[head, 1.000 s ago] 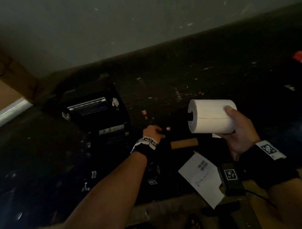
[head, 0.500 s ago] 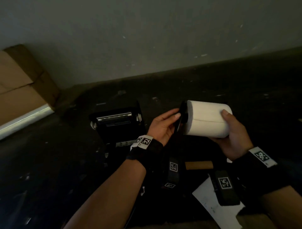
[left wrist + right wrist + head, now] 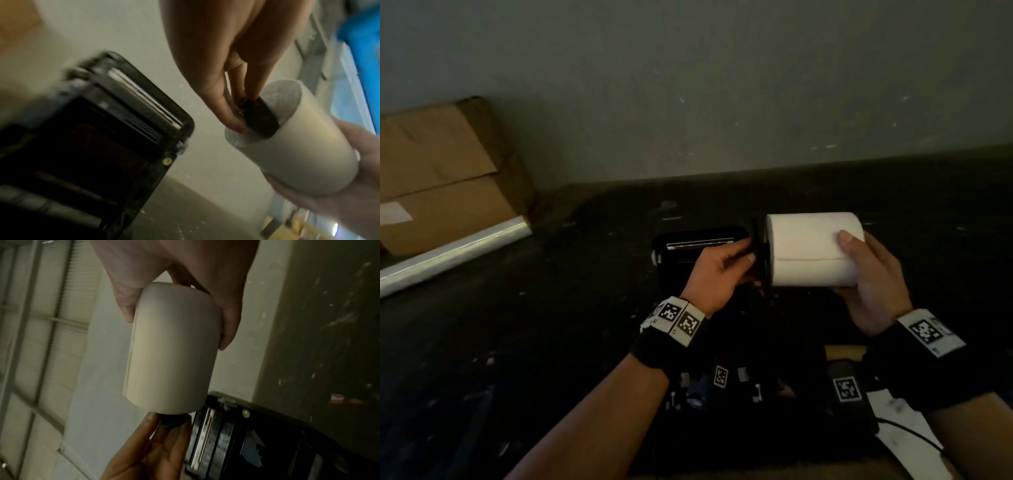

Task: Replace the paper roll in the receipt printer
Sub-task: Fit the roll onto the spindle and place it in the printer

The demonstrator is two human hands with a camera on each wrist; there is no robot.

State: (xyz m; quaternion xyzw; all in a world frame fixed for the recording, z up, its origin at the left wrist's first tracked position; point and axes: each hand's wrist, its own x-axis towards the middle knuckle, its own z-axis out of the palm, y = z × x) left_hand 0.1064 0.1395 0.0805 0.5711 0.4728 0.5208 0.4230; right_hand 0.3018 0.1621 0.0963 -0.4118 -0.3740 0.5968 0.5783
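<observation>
Wristbands with black-and-white square markers sit nearest you, one on each forearm (image 3: 678,320), and below them in the head view lie a white sheet of paper (image 3: 904,442) and a brown cardboard core (image 3: 846,351) on the dark surface (image 3: 517,342).

Your right hand (image 3: 873,284) holds the white paper roll (image 3: 813,248) lying sideways in the air, thumb curled over the near side and the other fingers wrapped behind and under it; the right wrist view shows those fingers (image 3: 230,321) pressed together along the roll's far side.

Your left hand (image 3: 717,270) meets the roll's left end, where its fingertips pinch a black spindle piece (image 3: 259,116) seated against the centre of that end face. In the left wrist view the thumb (image 3: 222,110) and two fingers close round this black part and touch the roll's end. A thin black disc (image 3: 756,253) stands between your left hand and the roll in the head view.

Just beyond your left hand, the black receipt printer (image 3: 688,246) rests on the dark surface with its cover raised, a bright metal strip showing along the top edge.

Farther off at the left, a cardboard box (image 3: 445,171) leans by the grey wall (image 3: 722,85), with a pale shiny roll (image 3: 448,257) lying in front of it.
</observation>
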